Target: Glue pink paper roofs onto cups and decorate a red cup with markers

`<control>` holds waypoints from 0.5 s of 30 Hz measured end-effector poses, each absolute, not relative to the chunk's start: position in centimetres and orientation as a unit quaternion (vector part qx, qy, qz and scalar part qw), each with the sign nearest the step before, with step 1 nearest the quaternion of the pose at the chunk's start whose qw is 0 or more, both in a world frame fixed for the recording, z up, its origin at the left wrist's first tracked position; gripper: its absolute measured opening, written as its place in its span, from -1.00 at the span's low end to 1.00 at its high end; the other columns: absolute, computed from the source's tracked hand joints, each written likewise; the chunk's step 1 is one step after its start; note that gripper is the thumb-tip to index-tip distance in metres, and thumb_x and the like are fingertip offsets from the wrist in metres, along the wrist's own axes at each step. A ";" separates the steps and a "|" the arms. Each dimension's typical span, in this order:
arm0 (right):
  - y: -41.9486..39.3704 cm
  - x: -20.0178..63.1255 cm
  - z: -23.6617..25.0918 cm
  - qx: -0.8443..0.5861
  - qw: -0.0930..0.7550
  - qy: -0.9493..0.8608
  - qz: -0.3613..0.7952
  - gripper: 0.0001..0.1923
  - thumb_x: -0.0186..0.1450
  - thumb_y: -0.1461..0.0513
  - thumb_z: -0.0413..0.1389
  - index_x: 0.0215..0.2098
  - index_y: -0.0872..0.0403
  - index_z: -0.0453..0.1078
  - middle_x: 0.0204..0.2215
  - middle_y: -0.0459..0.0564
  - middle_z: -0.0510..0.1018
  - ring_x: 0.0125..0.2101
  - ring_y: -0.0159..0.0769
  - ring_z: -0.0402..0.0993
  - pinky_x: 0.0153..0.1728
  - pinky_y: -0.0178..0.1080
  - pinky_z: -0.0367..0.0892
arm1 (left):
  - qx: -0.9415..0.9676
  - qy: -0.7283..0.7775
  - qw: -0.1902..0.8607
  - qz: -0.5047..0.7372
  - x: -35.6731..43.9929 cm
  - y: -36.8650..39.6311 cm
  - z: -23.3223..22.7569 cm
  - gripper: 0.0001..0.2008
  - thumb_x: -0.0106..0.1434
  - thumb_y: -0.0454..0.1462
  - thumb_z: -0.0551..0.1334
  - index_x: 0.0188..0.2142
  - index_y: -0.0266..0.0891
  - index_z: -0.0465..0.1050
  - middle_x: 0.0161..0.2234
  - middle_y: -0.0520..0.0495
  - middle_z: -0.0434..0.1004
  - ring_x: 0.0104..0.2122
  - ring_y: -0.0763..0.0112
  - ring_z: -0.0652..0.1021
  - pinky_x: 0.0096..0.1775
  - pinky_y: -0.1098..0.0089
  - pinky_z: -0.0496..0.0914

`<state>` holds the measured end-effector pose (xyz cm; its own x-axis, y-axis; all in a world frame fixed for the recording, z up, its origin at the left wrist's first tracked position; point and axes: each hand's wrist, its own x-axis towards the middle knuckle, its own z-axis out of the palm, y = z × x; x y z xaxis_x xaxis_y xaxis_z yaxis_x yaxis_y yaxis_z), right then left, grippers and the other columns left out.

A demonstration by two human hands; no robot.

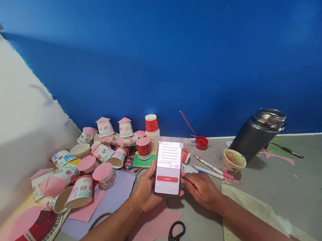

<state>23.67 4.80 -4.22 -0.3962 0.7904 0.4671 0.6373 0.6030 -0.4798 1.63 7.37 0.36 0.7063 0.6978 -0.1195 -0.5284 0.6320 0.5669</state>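
A smartphone (pixel 166 185) with a lit screen is held upright in my left hand (pixel 144 187), its fingers wrapped behind the phone and the thumb along the left edge. Lines of numbers and a red button show on the display. My right hand (pixel 201 189) has its fingers curled together at the phone's lower right edge, apparently gripping it there; the fingertips are partly hidden. Below the phone lie black-handled scissors (pixel 177 234) on pink paper (pixel 154 222). Several markers (pixel 211 167) rest just beyond my right hand.
Decorated paper cups (pixel 80 192) with pink paper tops are heaped at left. A stack of cups (pixel 152 138) stands behind the phone. At right are an open black thermos (pixel 255 136), a stained paper cup (pixel 233 162) and a red round container (pixel 201 143). A blue wall (pixel 165 62) rises behind.
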 end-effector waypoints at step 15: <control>4.7 23.9 -4.2 -0.435 0.325 -0.832 0.112 -0.47 0.64 0.04 -0.21 -0.34 0.02 0.42 -0.53 -0.04 0.58 -0.50 -0.29 0.46 -0.40 -0.24 0.18 | 0.251 0.163 0.892 0.340 1.6 7.3 0.3 -0.41 0.54 0.06 0.07 0.17 -0.39 0.55 0.01 -0.45 0.70 0.03 -0.17 0.67 0.11 -0.22 0.46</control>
<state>23.91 4.71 -4.24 -0.4110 0.7969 0.4428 0.6509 0.5966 -0.4695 1.56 7.27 0.35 0.7157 0.6881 -0.1199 -0.5243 0.6427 0.5586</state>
